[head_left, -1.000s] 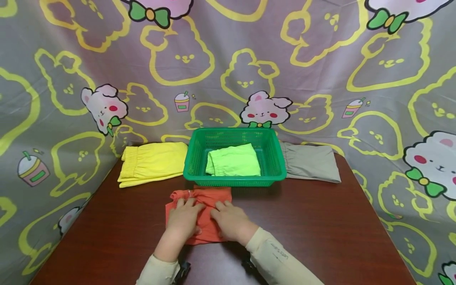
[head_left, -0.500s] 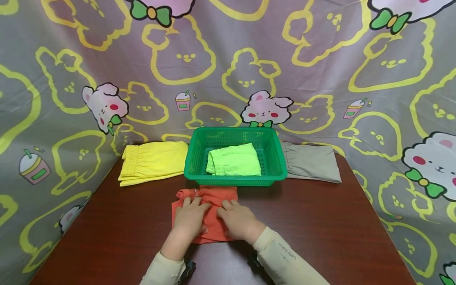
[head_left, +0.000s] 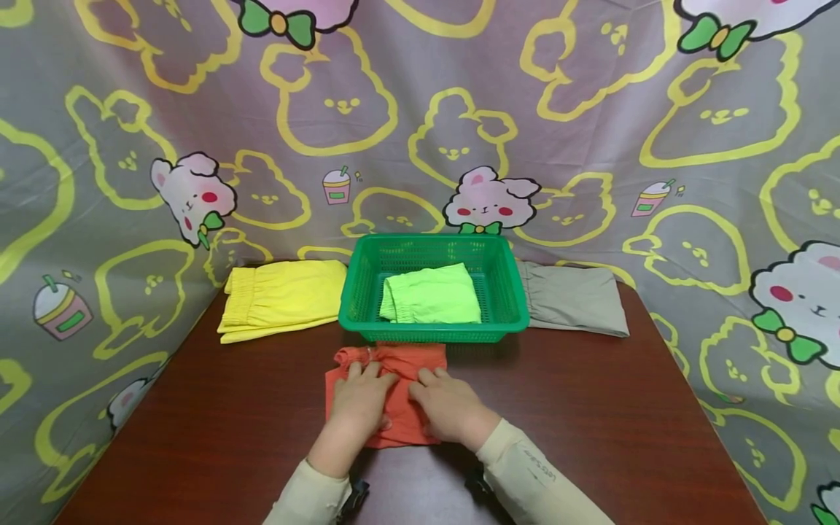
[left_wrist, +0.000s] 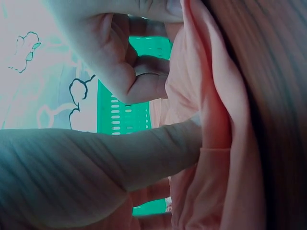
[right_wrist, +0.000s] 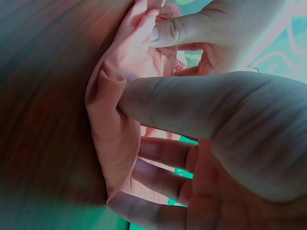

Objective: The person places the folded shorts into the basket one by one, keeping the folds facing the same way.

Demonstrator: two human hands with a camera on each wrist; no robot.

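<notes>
Folded orange shorts (head_left: 402, 415) lie on the brown table just in front of the green basket, with a gathered edge at their upper left. My left hand (head_left: 357, 401) rests on their left part, fingers spread and pressing down. On the right part presses my right hand (head_left: 453, 405), its fingers reaching toward the left hand. In the left wrist view the thumb touches the layered near edge of the shorts (left_wrist: 216, 187). Seen from the right wrist, thumb and straight fingers press on the cloth (right_wrist: 108, 143), which wrinkles by the thumb.
At the back centre stands a green basket (head_left: 433, 333) holding folded lime-green shorts (head_left: 436, 295). Folded yellow shorts (head_left: 289, 295) lie left of it, and a folded grey garment (head_left: 577, 299) lies right. A patterned curtain (head_left: 394, 87) hangs behind the table (head_left: 590, 423).
Both hands have shifted to the right together, and the orange shorts have slid right with them along the table. The basket and the other garments have stayed in place.
</notes>
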